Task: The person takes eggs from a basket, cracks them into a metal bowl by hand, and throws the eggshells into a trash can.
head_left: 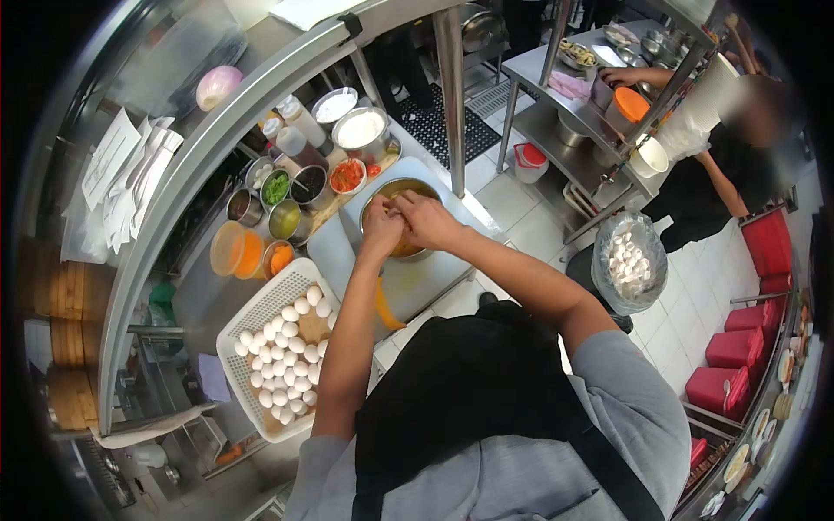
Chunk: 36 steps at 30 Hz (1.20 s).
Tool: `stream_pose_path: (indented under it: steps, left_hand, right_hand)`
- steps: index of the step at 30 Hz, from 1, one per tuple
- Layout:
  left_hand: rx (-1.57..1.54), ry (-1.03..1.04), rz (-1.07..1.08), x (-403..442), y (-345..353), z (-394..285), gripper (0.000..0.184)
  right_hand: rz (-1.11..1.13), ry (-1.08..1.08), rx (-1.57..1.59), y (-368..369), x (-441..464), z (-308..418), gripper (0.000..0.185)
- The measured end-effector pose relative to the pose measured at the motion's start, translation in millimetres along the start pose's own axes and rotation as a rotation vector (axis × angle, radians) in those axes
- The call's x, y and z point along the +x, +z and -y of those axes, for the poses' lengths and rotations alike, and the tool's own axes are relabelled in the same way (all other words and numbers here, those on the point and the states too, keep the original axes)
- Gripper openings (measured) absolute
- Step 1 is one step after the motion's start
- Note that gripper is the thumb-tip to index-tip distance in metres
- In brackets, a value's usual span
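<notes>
My left hand (382, 227) and my right hand (424, 219) meet above a metal bowl (415, 258), their fingers curled in and touching each other. What they hold between them is hidden by the fingers. Yellowish liquid shows inside the bowl, which stands on a pale cutting board (426, 286). An orange-yellow strip (385, 306) hangs by the board's near edge. Left of my left forearm, a white plastic basket (228, 347) holds many white eggs (287, 347) on brown cardboard.
Beyond the board stand metal cups of chopped green herbs (276, 188), sliced red peppers (347, 176), a pot of white contents (361, 130) and sauce bottles (300, 117). A clear bag of eggshells (629, 260) is at right. Another person (725, 165) works at a steel shelf.
</notes>
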State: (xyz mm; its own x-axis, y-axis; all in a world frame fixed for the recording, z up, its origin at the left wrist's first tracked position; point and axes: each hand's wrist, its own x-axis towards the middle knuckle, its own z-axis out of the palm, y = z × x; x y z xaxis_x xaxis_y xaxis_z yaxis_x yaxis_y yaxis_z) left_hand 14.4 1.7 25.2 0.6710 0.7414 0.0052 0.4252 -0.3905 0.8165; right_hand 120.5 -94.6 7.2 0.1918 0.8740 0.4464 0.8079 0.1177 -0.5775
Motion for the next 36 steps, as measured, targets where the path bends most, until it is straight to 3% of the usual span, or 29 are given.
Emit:
stream_pose_path:
  steps: [3,7,9,11,13,15,17,18,20,21,23,27,29,33,36]
  left_hand:
    - [0.038,0.097,-0.027,-4,-6,1,0.026]
    - [0.02,0.116,0.0,-4,-20,6,0.03]
    - [0.041,0.255,-0.005,0,-24,11,0.04]
    - [-0.101,0.214,0.062,3,-23,10,0.046]
    - [-0.576,0.074,0.23,-4,-27,-20,0.042]
    - [-0.659,0.048,0.22,-12,-34,-28,0.039]
    - [-0.292,0.168,0.03,-19,-43,-21,0.033]
    - [-0.298,0.171,0.038,-24,-47,-20,0.033]
    - [0.066,0.291,0.176,-33,-52,-17,0.028]
    - [0.059,0.289,0.181,-32,-46,-15,0.028]
    - [0.337,0.566,0.269,-26,-30,-6,0.027]
    - [0.44,0.638,0.395,-10,-8,9,0.025]
    - [0.464,0.682,0.428,-6,-3,10,0.02]
    - [0.51,0.683,0.512,-1,2,6,0.014]
    - [0.541,0.679,0.544,4,2,2,0.009]
  right_hand:
    - [-0.002,-0.053,-0.023,-3,1,-18,0.034]
    - [0.083,-0.084,-0.006,-33,6,-14,0.04]
    - [0.016,-0.213,0.042,-44,10,-7,0.046]
    - [0.021,-0.233,0.035,-47,10,-1,0.048]
    - [-0.073,-0.218,0.085,-46,12,0,0.047]
    - [-0.13,-0.198,0.099,-52,7,-3,0.046]
    - [-0.269,0.024,0.28,-76,-9,0,0.042]
    - [-0.347,0.075,0.243,-89,-22,-5,0.041]
    - [-0.489,0.165,0.153,-117,-59,-26,0.041]
    - [-0.552,0.201,0.101,-129,-82,-41,0.041]
    - [-0.629,0.394,0.117,-152,-131,-63,0.042]
    - [-0.697,0.638,0.019,-193,-232,-102,0.04]
    - [-0.783,0.622,-0.061,-207,-261,-104,0.04]
    - [-0.797,0.836,-0.121,-221,-282,-82,0.04]
    - [-0.823,0.804,-0.123,-218,-282,-75,0.039]
